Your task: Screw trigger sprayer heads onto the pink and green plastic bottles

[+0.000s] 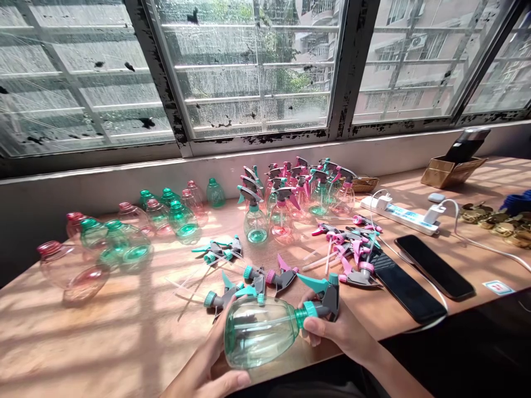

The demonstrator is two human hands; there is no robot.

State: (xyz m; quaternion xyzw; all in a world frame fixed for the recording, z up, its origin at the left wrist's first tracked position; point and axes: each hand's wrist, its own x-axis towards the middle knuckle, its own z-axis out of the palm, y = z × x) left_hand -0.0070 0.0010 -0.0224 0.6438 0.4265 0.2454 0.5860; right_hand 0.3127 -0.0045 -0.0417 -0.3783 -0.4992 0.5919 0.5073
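Note:
A clear green spray bottle (261,334) lies on its side in the air above the table's front edge, its neck to the right. My left hand (215,354) is wrapped round the body near the base. At the neck, my right hand (327,326) grips the teal collar (307,315) between thumb and fingers. The grey and teal trigger head (329,296) sits on the neck, and its tube runs inside the bottle. Just behind lie loose teal spray heads (224,296) and a pink one (282,276).
Several open pink and green bottles (136,243) stand at the left. Bottles with spray heads (254,221) cluster at the back middle. Pink spray heads (352,249), two phones (435,265), a power strip (400,214) and a white cable (477,240) are at the right.

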